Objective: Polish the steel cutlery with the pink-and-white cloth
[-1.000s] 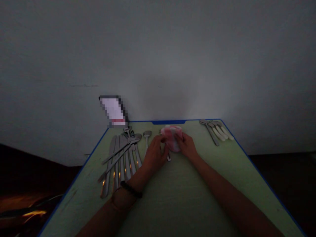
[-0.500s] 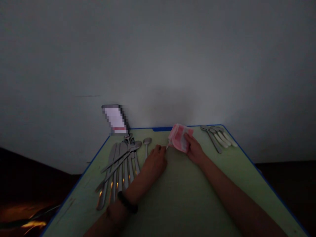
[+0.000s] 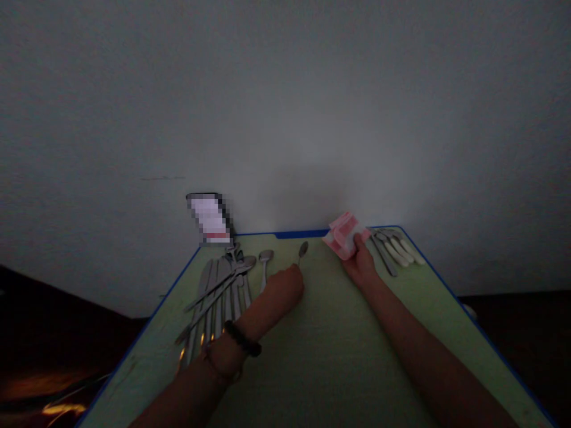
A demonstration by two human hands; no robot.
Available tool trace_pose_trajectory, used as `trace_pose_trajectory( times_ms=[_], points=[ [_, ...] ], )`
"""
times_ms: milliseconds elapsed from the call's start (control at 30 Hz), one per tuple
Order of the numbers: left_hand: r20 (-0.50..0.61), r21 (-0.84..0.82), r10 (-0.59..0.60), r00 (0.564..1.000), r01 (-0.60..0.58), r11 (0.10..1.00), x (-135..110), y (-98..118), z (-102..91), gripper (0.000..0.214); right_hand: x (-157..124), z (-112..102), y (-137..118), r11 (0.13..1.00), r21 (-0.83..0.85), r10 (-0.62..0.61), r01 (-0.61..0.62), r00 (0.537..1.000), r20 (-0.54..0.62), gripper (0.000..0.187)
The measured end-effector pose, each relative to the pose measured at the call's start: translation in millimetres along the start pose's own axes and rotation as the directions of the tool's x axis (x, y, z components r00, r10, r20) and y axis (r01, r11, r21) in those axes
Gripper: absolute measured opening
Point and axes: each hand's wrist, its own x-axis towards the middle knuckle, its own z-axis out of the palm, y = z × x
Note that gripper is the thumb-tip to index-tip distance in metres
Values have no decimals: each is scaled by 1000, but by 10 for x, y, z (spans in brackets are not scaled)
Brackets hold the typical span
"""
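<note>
At the bottom of the frame, two bare forearms reach up over a pale green table (image 3: pixel 321 368) with a blue edge; light is dim; a black wristband (image 3: pixel 243 339) sits on the left wrist, lower centre-left.

Centre-left: a row of table knives (image 3: pixel 214 297) lies side by side, handles toward the bottom, with a few longer utensils crossed on top; exact count not readable.

Centre: the left hand (image 3: pixel 281 291) is curled, fingertips pinched on the handle end of a small spoon (image 3: pixel 303 249); the spoon's bowl points toward the far table edge, clear of the fingers; whether the bowl rests on the table or is raised cannot be told.

Just left of it, a second spoon (image 3: pixel 266 257) lies alone on the table, untouched.

Right of centre: the right hand (image 3: pixel 361 267) is closed around a bunched pink-and-white cloth (image 3: pixel 343 235), held near the far edge, well apart from the small spoon.

Far right corner: white-handled cutlery (image 3: pixel 397 244) lies grouped, just beside the right hand.

Far left corner: a blurred-out object (image 3: pixel 209 219) stands against the grey wall (image 3: pixel 285 107).
</note>
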Motion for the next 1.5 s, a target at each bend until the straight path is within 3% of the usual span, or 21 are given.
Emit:
trace_pose_trajectory(
  times_ms=[133, 233, 333, 400, 433, 467, 533, 567, 633, 733, 800, 867, 933, 1000, 1067, 1133, 1267, 1500],
  points=[
    [89, -319, 62, 994, -30, 947, -198, 78, 55, 27, -14, 36, 7, 948, -222, -253, 230, 964, -83, 40],
    [71, -549, 62, 996, -13, 836, -288, 121, 124, 33, -144, 144, 17, 795, -517, -344, 318, 938, 47, 43],
    [102, -832, -2, 995, 87, 548, -291, 101, 180, 33, -311, 266, -2, 683, -604, -298, 410, 912, 283, 38],
    [125, -933, -35, 992, 130, 335, -280, 77, 201, 33, -396, 319, -13, 623, -608, -238, 491, 860, 451, 33],
    [120, -952, -46, 992, 128, 277, -278, 69, 206, 32, -421, 332, -14, 589, -616, -206, 524, 834, 512, 31],
    [112, -962, -58, 992, 123, 242, -280, 67, 206, 32, -433, 336, -13, 566, -634, -211, 527, 836, 506, 29],
    [106, -969, -78, 991, 120, 217, -297, 79, 195, 30, -417, 321, -11, 547, -697, -285, 464, 886, 366, 32],
    [107, -968, -89, 990, 124, 217, -308, 90, 187, 30, -394, 305, -13, 550, -719, -343, 424, 900, 269, 35],
    [117, -966, -91, 989, 134, 220, -331, 113, 173, 30, -333, 271, -25, 548, -737, -452, 395, 882, 137, 39],
    [115, -965, -82, 990, 131, 226, -346, 133, 172, 31, -276, 245, -38, 491, -738, -549, 462, 822, 149, 40],
    [116, -962, -85, 990, 133, 239, -340, 130, 177, 31, -293, 256, -27, 455, -731, -542, 509, 809, 226, 40],
    [115, -953, -95, 989, 136, 272, -324, 114, 176, 32, -344, 282, -5, 433, -701, -458, 566, 808, 370, 40],
    [88, -927, -110, 990, 122, 356, -308, 89, 165, 34, -399, 307, 15, 422, -660, -296, 622, 782, 548, 36],
    [35, -870, -121, 992, 90, 484, -301, 63, 144, 34, -430, 317, 30, 444, -627, -161, 640, 746, 646, 32],
    [-14, -784, -114, 993, 60, 618, -309, 51, 119, 34, -430, 309, 42, 483, -640, -135, 598, 773, 620, 30],
    [-46, -701, -91, 995, 33, 712, -330, 55, 97, 33, -411, 292, 57, 530, -668, -189, 523, 840, 509, 25],
    [-56, -621, -49, 997, 3, 784, -368, 72, 76, 33, -385, 293, 65, 617, -667, -165, 417, 898, 408, 50],
    [4, -566, 4, 1000, -2, 824, -378, 60, 58, 36, -385, 337, -15, 453, -790, -90, 412, 903, 420, 31]
  ],
)
